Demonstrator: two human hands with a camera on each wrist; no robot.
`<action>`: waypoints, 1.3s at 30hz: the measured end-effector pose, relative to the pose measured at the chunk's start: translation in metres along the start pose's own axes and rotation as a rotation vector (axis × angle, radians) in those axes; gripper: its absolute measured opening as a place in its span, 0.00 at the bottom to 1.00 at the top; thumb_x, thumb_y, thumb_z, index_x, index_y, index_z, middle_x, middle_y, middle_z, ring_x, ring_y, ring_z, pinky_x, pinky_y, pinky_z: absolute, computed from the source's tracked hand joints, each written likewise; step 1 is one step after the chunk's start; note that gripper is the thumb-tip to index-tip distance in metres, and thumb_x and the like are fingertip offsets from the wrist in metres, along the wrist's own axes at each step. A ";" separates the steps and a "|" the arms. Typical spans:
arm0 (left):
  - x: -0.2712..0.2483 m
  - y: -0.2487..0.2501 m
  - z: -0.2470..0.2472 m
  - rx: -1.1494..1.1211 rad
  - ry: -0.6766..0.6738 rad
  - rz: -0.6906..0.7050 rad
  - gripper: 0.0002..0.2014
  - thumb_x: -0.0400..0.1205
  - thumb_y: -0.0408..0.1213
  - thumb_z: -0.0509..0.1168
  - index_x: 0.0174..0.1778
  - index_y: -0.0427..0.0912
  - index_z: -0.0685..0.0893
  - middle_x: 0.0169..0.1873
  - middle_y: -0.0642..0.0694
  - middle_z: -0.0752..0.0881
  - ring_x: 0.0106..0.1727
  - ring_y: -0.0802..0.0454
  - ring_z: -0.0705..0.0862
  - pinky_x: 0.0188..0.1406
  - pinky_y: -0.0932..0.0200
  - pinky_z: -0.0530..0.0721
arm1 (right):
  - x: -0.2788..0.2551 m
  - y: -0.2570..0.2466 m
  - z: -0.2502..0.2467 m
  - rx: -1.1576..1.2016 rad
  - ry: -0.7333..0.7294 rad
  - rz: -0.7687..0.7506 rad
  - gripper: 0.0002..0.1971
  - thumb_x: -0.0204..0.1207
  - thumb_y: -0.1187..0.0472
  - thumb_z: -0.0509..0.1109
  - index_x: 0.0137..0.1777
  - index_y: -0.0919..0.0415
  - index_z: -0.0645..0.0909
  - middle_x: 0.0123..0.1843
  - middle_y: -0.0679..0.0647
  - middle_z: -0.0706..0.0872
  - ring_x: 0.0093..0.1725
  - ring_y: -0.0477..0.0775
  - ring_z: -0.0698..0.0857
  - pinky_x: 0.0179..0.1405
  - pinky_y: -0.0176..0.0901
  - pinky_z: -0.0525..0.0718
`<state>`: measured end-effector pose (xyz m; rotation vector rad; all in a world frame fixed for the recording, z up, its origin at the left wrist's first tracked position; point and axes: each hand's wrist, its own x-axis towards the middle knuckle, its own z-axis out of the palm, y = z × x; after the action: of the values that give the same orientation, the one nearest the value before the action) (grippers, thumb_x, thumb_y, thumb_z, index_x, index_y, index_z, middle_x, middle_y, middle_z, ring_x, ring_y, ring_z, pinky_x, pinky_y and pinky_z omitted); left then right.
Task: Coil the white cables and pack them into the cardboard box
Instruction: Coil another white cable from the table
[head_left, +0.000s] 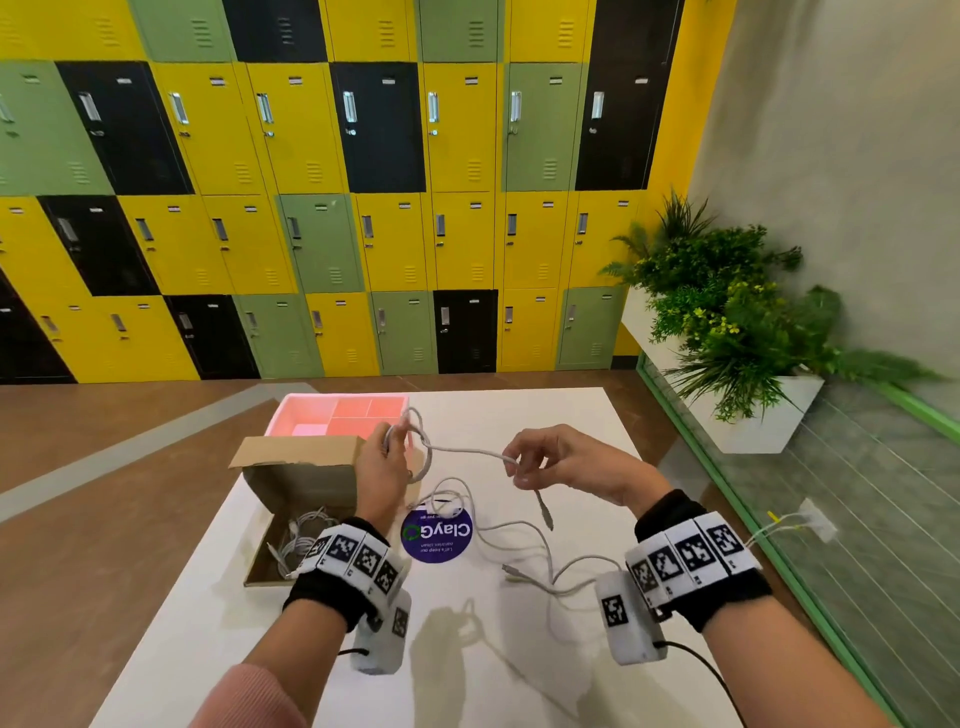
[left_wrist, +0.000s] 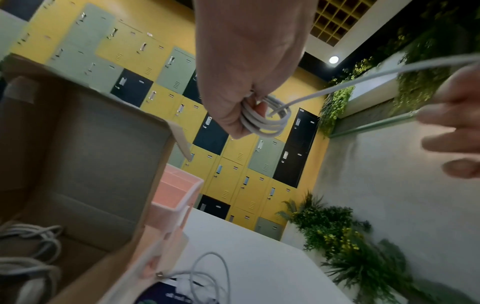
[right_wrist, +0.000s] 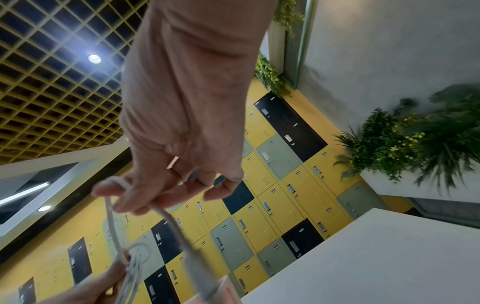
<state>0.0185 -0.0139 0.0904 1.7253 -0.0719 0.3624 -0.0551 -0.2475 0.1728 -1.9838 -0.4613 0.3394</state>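
Note:
My left hand (head_left: 387, 457) is raised over the table and grips a small coil of white cable (head_left: 423, 441), seen as several loops (left_wrist: 270, 121) in the left wrist view. The cable's free length runs right to my right hand (head_left: 522, 465), which pinches it near its end (right_wrist: 124, 189); the plug end (head_left: 544, 512) hangs below. The open cardboard box (head_left: 301, 483) stands at the left, under my left wrist, with coiled white cables (head_left: 298, 540) inside. More loose white cables (head_left: 519, 540) lie tangled on the white table (head_left: 519, 649).
A pink compartment tray (head_left: 343, 413) stands behind the box. A round purple sticker (head_left: 437, 535) lies on the table by the loose cables. Lockers (head_left: 332, 182) fill the far wall. A planter with green plants (head_left: 727, 332) and a glass railing (head_left: 857, 493) are at the right.

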 end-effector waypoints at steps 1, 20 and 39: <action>0.001 -0.002 -0.001 -0.008 0.010 -0.010 0.17 0.88 0.43 0.57 0.31 0.45 0.71 0.24 0.49 0.69 0.27 0.52 0.66 0.27 0.56 0.64 | -0.002 0.000 -0.002 0.051 0.007 -0.018 0.09 0.75 0.73 0.70 0.45 0.57 0.82 0.37 0.49 0.83 0.40 0.42 0.81 0.45 0.31 0.77; -0.013 -0.007 0.004 0.074 -0.140 0.030 0.12 0.89 0.45 0.52 0.44 0.49 0.78 0.32 0.42 0.78 0.33 0.49 0.73 0.31 0.56 0.72 | 0.013 0.012 -0.009 0.602 0.392 -0.025 0.11 0.74 0.64 0.73 0.36 0.59 0.72 0.36 0.53 0.79 0.38 0.50 0.80 0.54 0.45 0.86; -0.023 0.014 0.002 0.184 -0.436 0.183 0.12 0.86 0.48 0.54 0.51 0.44 0.76 0.41 0.52 0.83 0.41 0.53 0.82 0.42 0.50 0.80 | 0.018 0.030 -0.019 0.572 0.855 0.036 0.12 0.78 0.54 0.70 0.38 0.60 0.76 0.36 0.55 0.80 0.38 0.50 0.80 0.49 0.45 0.87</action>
<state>-0.0067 -0.0219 0.0967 1.9617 -0.5295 0.1228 -0.0262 -0.2660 0.1538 -1.3969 0.2095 -0.3350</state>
